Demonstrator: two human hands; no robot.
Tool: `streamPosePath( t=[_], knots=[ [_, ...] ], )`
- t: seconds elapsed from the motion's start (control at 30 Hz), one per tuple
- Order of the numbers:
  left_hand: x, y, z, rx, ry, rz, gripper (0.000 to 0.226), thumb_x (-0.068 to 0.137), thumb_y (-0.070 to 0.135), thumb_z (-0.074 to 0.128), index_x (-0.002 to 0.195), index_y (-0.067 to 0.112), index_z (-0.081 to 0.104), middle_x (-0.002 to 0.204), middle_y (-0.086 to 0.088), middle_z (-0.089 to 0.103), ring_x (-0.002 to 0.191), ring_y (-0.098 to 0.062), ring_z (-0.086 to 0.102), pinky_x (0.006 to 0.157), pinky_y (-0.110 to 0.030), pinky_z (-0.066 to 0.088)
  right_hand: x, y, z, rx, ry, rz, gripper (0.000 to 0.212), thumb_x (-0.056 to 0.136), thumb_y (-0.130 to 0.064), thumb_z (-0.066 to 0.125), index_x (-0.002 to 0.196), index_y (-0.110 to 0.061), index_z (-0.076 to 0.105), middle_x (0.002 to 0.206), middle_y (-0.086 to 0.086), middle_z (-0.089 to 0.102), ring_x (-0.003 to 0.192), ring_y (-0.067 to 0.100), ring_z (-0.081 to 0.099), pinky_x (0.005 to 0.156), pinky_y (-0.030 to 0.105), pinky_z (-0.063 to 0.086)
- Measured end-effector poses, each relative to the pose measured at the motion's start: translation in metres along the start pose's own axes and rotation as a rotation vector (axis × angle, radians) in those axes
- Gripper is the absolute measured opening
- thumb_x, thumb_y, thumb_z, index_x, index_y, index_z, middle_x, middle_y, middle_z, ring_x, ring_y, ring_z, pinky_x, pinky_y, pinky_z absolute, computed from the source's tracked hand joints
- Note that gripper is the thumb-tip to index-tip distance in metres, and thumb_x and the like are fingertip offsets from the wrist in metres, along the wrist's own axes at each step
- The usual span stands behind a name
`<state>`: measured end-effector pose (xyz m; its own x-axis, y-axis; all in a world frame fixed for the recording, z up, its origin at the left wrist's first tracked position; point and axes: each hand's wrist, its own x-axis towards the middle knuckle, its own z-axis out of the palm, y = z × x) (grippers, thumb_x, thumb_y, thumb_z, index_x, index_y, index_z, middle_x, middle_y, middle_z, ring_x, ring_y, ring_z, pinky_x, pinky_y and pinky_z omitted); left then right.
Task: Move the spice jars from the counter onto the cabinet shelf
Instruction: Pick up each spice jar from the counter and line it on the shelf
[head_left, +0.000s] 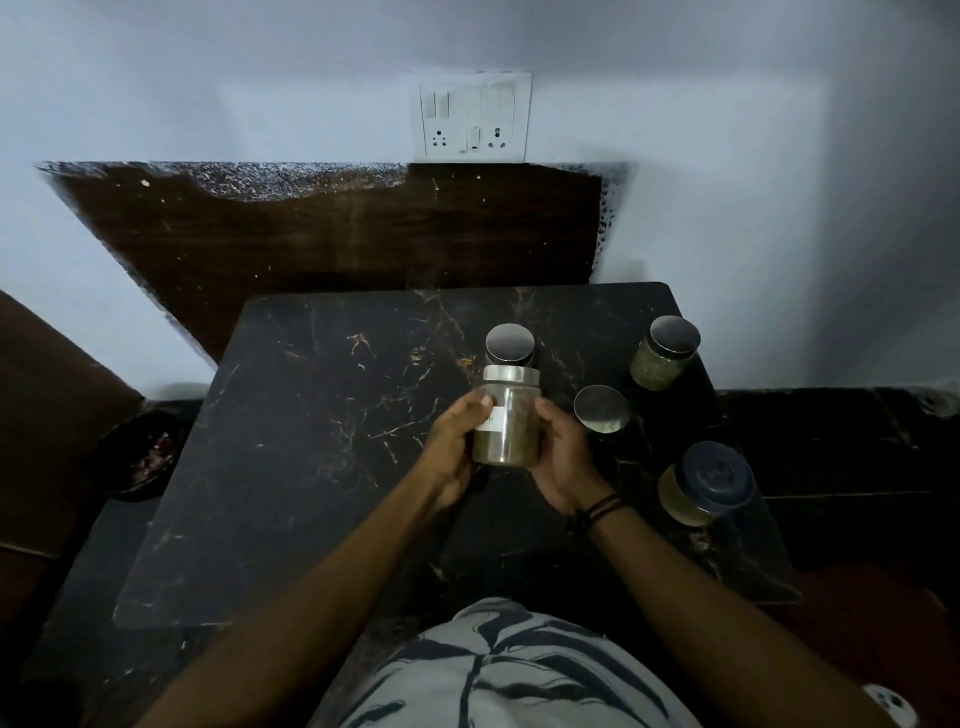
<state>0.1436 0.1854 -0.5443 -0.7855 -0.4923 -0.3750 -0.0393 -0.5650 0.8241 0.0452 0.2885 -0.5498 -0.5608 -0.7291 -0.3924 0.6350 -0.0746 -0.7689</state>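
Note:
A glass spice jar (511, 415) with a steel lid and a white label is held above the black marble counter (322, 447), between my left hand (454, 447) and my right hand (563, 457). Both hands grip its sides. Behind it stands a second steel-lidded jar (510, 344). To the right sit a low jar (601, 409), a jar of green spice (662, 353) at the far right corner, and a blue-lidded jar (704, 483) near the right edge.
A brown wooden panel (332, 234) leans against the white wall behind the counter, under a switch-and-socket plate (475, 117). A dark bowl (137, 452) sits low at the left, beside a brown board (47, 415). No cabinet shelf is in view.

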Motion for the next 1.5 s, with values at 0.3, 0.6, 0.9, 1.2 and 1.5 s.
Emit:
streamPosePath(
  t=[0.3, 0.6, 0.9, 1.2, 1.5],
  knots=[
    [0.004, -0.009, -0.004, -0.022, 0.101, 0.041, 0.029, 0.101, 0.029, 0.047, 0.118, 0.027, 0.07, 0.117, -0.006, 0.073, 0.1, -0.019, 0.072, 0.079, -0.038, 0.059, 0.003, 0.002, 0.0, 0.049, 0.073, 0.033, 0.046, 0.101, -0.029, 0.036, 0.137, -0.007, 0.051, 0.134, 0.023, 0.058, 0.128, 0.039, 0.051, 0.109, 0.056, 0.039],
    [0.013, -0.004, -0.005, -0.078, 0.101, 0.085, 0.033, 0.098, 0.024, 0.052, 0.127, 0.015, 0.063, 0.12, -0.011, 0.071, 0.106, -0.026, 0.069, 0.088, -0.045, 0.058, 0.005, -0.002, 0.003, 0.02, 0.069, -0.035, 0.043, 0.102, -0.031, 0.036, 0.136, -0.01, 0.052, 0.131, 0.02, 0.061, 0.123, 0.036, 0.057, 0.096, 0.049, 0.05],
    [0.03, 0.069, 0.024, -0.086, 0.026, 0.293, 0.038, 0.097, 0.025, 0.054, 0.13, 0.008, 0.061, 0.125, -0.019, 0.067, 0.11, -0.031, 0.066, 0.081, -0.037, 0.058, 0.011, -0.07, 0.046, -0.003, -0.053, -0.235, 0.034, 0.101, -0.02, 0.038, 0.131, -0.011, 0.051, 0.121, 0.015, 0.066, 0.108, 0.031, 0.066, 0.078, 0.039, 0.057],
    [0.02, 0.223, 0.091, -0.138, -0.113, 0.627, 0.053, 0.084, 0.027, 0.065, 0.129, 0.0, 0.059, 0.122, -0.025, 0.066, 0.102, -0.03, 0.065, 0.082, -0.037, 0.057, 0.001, -0.205, 0.131, -0.048, -0.243, -0.613, 0.028, 0.099, -0.014, 0.039, 0.12, -0.015, 0.057, 0.11, 0.005, 0.071, 0.101, 0.02, 0.068, 0.079, 0.034, 0.056],
    [-0.021, 0.361, 0.148, 0.029, -0.095, 0.969, 0.028, 0.088, 0.035, 0.066, 0.114, 0.026, 0.072, 0.112, -0.004, 0.074, 0.105, -0.024, 0.069, 0.082, -0.04, 0.057, -0.03, -0.329, 0.214, -0.234, -0.328, -0.965, 0.042, 0.092, -0.034, 0.043, 0.127, -0.017, 0.057, 0.11, 0.002, 0.072, 0.095, 0.012, 0.07, 0.072, 0.029, 0.057]
  ],
)
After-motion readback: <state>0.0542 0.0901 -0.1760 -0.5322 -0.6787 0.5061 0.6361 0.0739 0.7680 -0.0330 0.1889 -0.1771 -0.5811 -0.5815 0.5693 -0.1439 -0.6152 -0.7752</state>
